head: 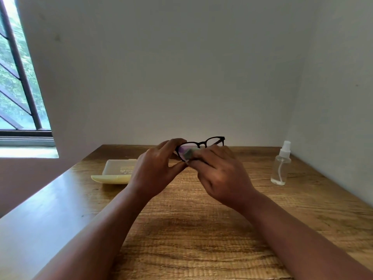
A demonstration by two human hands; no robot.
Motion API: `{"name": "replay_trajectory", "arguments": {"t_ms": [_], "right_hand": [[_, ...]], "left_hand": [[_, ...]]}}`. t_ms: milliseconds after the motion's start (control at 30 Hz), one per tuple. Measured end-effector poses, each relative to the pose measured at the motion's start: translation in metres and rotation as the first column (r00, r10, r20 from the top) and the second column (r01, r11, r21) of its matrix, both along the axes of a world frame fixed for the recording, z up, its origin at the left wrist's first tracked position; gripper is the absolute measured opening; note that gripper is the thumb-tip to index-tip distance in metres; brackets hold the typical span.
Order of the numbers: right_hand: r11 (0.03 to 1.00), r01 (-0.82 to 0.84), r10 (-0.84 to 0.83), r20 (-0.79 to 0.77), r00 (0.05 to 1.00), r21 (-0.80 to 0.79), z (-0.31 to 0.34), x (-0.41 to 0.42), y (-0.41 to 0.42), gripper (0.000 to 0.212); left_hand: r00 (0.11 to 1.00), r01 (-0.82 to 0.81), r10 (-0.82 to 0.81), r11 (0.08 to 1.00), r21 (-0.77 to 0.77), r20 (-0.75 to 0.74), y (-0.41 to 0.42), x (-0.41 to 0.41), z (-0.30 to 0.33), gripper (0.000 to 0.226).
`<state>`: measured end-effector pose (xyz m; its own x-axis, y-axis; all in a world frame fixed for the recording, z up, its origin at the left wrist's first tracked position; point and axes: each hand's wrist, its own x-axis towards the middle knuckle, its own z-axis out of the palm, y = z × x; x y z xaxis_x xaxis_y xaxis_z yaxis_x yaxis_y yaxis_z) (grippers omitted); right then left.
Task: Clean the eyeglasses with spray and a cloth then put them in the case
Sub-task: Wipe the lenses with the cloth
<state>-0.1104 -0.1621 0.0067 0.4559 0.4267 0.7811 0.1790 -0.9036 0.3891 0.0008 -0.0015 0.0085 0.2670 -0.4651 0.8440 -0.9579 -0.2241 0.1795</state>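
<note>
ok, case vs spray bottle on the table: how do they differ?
The case is pale yellow and opaque; the bottle is clear with a white spray top. The case lies flat and open at the left; the bottle stands upright at the right. The case is low and wide; the bottle is tall and narrow. Both rest on the wooden table, untouched by either hand.

On the wooden surface point(201, 229), the open pale-yellow plastic case point(117, 171) lies far left, the clear plastic spray bottle point(281, 164) far right, well apart
</note>
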Motion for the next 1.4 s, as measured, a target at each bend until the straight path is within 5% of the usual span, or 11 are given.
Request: {"name": "replay_trajectory", "arguments": {"t_ms": [400,600,833,1133,1400], "right_hand": [[0.993,0.115,-0.117,0.07,0.991,0.035,0.005,-0.002,-0.004,0.023],[0.998,0.049,-0.048,0.023,0.999,-0.039,0.001,0.002,0.007,0.031],[0.985,0.145,-0.154,0.098,0.983,0.092,0.008,0.0,-0.004,0.031],[0.993,0.086,-0.084,0.024,0.996,-0.086,0.0,0.004,0.003,0.032],[0.979,0.2,-0.202,0.128,0.971,0.032,0.005,0.001,-0.005,0.033]], "left_hand": [[0.997,-0.017,0.016,1.0,-0.003,-0.075,-0.001,-0.004,0.001,0.07],[0.998,-0.014,0.015,1.0,0.014,-0.067,-0.001,-0.003,-0.001,0.067],[0.995,-0.002,0.001,1.0,-0.02,-0.097,0.0,-0.001,0.0,0.071],[0.998,-0.036,0.037,0.999,0.014,-0.056,0.001,0.001,-0.001,0.064],[0.998,-0.025,0.025,1.0,-0.003,-0.055,0.0,-0.003,0.002,0.071]]}}
